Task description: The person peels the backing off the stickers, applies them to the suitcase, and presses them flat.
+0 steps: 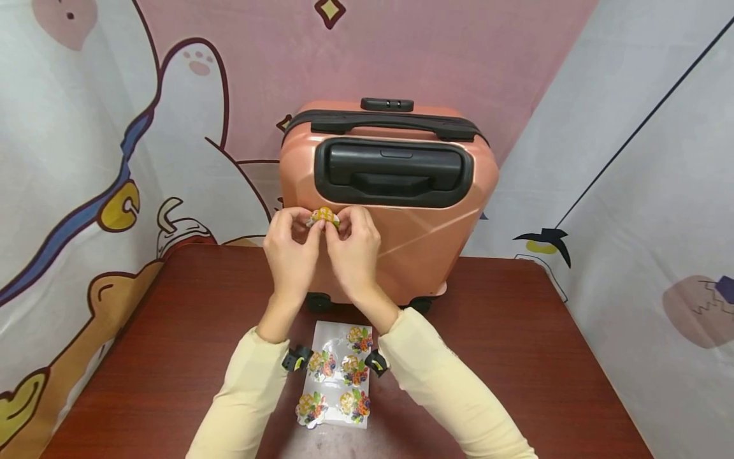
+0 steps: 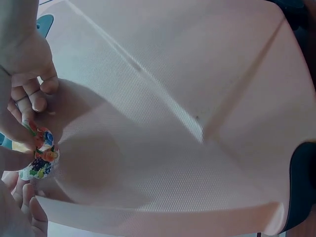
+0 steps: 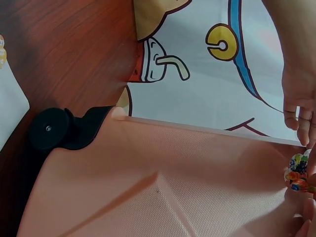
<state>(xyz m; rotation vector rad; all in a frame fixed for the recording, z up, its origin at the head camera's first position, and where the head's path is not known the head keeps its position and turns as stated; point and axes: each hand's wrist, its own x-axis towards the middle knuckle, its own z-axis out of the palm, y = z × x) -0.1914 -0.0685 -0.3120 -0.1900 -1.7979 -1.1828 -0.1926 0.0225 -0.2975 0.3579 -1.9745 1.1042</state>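
Your left hand (image 1: 291,252) and right hand (image 1: 353,248) pinch opposite ends of the sticker (image 1: 325,214), likely to steady it; it's left of frame centre, before the suitcase (image 1: 401,223); the sticker sheet (image 1: 334,336) lies lower centre, seemingly for easy reach

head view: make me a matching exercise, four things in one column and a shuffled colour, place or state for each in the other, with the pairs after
Things
1. suitcase
2. single sticker
3. sticker sheet
4. table

Descriptions
A. white, lying flat, with several colourful pictures on it
B. dark reddish-brown
C. orange-pink, with a black handle on top
D. pinched between the left hand and the right hand

Pairs: 1-C, 2-D, 3-A, 4-B
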